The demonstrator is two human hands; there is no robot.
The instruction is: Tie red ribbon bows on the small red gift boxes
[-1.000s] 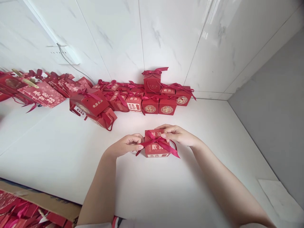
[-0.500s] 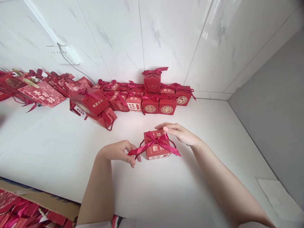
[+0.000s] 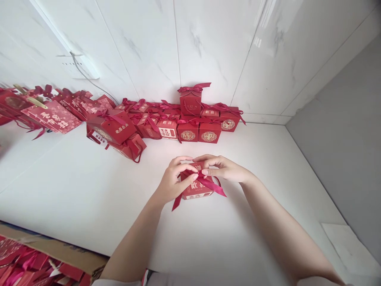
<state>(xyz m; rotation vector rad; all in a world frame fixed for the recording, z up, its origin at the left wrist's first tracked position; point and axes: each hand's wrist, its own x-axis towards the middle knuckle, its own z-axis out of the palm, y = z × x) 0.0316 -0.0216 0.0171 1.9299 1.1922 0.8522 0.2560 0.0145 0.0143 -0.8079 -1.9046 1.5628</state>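
A small red gift box (image 3: 190, 193) with gold and white lettering sits on the white table, topped by a magenta ribbon bow (image 3: 212, 186). Thumb and fingertips of my left hand (image 3: 175, 178) pinch the bow near its knot from the left. On the other side, my right hand (image 3: 223, 169) has its thumb and index finger closed on the bow by the knot. The knot itself is mostly covered by the fingertips. One ribbon tail hangs off the box's front left, the other points to the front right. A twisted red cord handle shows at the right side.
Several red boxes with ribbons (image 3: 189, 131) stand in rows against the marbled wall, one stacked on top. Two boxes (image 3: 114, 129) lie to their left, beside flat red gift bags (image 3: 56, 115). A cardboard carton (image 3: 59, 248) of red items is at lower left.
My left hand has left the ribbon tail and cord at the box's left side and moved up and right to the bow. My right hand's fingers have come in from the box's edge to the knot.
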